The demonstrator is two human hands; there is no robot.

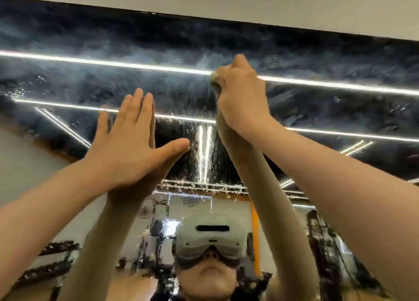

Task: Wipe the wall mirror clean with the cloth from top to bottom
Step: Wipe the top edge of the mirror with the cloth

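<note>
Cloth [215,81] bunched inside right hand [242,96] grip, pressed against mirror [90,78].

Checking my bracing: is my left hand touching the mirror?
Touching. The head view shows the left hand flat on the mirror, its fingertips meeting their own reflection with no gap.

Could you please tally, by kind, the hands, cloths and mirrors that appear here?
Hands: 2, left hand flat on the glass, right hand gripping the cloth
Cloths: 1, cloth, mostly hidden in the fist
Mirrors: 1, wall mirror
Total: 4
</note>
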